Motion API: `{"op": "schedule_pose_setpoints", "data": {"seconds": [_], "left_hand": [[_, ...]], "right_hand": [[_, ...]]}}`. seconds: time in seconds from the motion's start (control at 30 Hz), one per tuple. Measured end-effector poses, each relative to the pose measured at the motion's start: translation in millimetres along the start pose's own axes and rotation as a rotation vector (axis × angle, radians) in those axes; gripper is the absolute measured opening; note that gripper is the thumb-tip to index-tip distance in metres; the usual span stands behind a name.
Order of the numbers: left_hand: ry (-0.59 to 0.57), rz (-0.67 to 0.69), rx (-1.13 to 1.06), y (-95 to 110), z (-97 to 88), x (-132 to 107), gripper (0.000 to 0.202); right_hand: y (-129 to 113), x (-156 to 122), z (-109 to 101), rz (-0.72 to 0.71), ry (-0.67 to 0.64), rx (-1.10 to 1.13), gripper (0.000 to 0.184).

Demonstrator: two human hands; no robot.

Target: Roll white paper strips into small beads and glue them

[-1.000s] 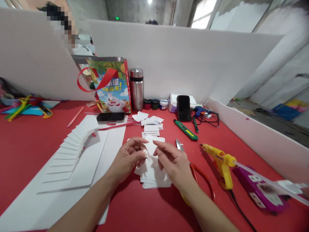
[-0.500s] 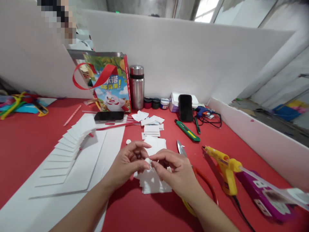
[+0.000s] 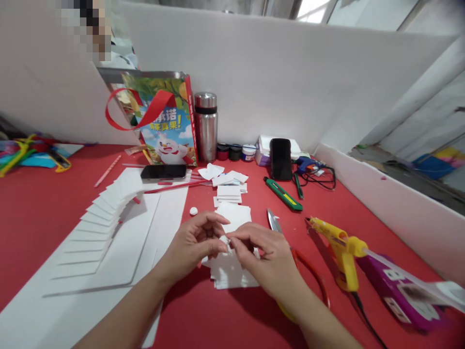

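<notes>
My left hand (image 3: 192,245) and my right hand (image 3: 267,259) meet over a low stack of white foam squares (image 3: 230,274) on the red table (image 3: 225,320). Both pinch the same small white foam piece (image 3: 225,241) between thumb and fingertips, a little above the stack. More white squares (image 3: 228,192) lie in small piles farther back. Red-handled scissors (image 3: 290,252) lie just right of my right hand, their blades pointing away.
A yellow glue gun (image 3: 339,247) stands at right beside a purple box (image 3: 395,291). A stepped white foam model (image 3: 101,228) sits on white sheets at left. A green utility knife (image 3: 283,194), two phones, a steel flask (image 3: 205,127), a printed gift bag (image 3: 165,123) and paint jars line the back.
My hands came together from slightly apart and now pinch one small piece between them. The view tilted down a little.
</notes>
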State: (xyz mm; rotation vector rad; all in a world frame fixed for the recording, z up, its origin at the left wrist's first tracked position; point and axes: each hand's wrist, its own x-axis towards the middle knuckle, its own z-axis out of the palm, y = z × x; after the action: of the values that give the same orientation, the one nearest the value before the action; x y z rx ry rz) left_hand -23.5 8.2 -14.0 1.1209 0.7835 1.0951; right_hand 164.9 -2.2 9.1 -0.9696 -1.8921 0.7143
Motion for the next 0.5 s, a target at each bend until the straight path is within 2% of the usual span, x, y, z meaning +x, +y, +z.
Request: {"op": "schedule_pose_setpoints", "data": {"seconds": [0.1, 0.23, 0.5], "left_hand": [[0.020, 0.000, -0.019, -2.0, -1.3, 0.9, 0.027], [0.051, -0.004, -0.030, -3.8, -1.0, 1.4, 0.023], [0.033, -0.064, -0.001, -7.0, 0.6, 1.2, 0.023]], "right_hand": [[-1.0, -1.2, -1.1, -0.018, -0.010, 0.031, 0.021], [0.4, -4.7, 1.6, -0.131, -0.013, -0.011, 0.032], [6.3, -8.8, 4.6, -0.147, -0.071, -0.115, 0.030]]}}
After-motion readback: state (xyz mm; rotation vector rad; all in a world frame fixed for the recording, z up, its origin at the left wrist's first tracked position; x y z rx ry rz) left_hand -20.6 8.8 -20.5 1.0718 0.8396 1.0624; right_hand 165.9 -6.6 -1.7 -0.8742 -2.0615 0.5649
